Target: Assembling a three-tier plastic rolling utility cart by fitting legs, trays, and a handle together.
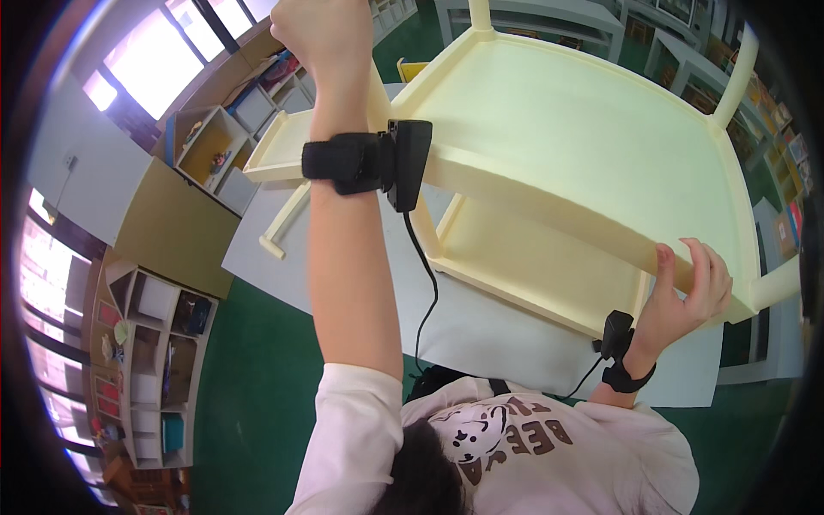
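A cream plastic tiered cart stands on the white table in front of me. Its upper shelf (584,129) has raised rims and upright posts at the corners. Beneath it shows the lower shelf (532,257). My right hand (687,287) grips the near rim of the upper shelf by the right corner, fingers over the edge. My left hand (322,34) is raised high at the left front post (378,99), its fingers curled closed. The top of the picture cuts that hand off, and what lies inside it is hidden.
Left of the cart are another cream tray (283,146) and a cream bar (286,221) with a crosspiece, on the white table (481,330). Black straps with boxes and cables circle both wrists. Shelving (154,369) lines the left side; grey tables (549,21) stand beyond.
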Demonstrator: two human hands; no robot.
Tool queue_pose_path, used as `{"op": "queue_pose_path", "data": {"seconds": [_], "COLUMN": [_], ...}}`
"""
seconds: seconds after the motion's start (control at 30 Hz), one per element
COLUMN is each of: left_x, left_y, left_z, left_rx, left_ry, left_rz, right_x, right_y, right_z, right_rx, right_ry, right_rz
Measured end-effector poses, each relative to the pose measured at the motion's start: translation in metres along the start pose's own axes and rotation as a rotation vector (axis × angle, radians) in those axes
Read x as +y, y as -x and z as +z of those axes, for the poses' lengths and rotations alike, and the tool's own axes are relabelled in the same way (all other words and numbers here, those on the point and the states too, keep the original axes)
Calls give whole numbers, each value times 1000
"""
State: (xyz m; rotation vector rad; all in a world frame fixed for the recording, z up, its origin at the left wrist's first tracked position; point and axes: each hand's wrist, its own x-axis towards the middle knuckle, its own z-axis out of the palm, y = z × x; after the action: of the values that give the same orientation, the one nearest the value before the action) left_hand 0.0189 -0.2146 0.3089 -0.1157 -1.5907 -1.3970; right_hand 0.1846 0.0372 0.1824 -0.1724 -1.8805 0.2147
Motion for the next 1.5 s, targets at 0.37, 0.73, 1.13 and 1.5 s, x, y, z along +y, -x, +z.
{"op": "queue_pose_path", "data": {"seconds": [0.37, 0.73, 1.13, 1.5], "left_x": [-1, -40, -13, -7], "left_y": [-3, -41, -12, 4], "left_z": [-10, -24, -22, -19], "left_rx": [-216, -1294, -782, -481], "left_ry": [87, 942, 556, 412], "left_rz": [-22, -237, -299, -337], "right_x": [11, 16, 23, 34], "right_y": [7, 14, 17, 18], "right_z": [3, 8, 6, 9], "right_rx": [42, 12, 16, 2], "right_ry": [56, 139, 91, 56], "right_rz": [-65, -98, -61, -102]}}
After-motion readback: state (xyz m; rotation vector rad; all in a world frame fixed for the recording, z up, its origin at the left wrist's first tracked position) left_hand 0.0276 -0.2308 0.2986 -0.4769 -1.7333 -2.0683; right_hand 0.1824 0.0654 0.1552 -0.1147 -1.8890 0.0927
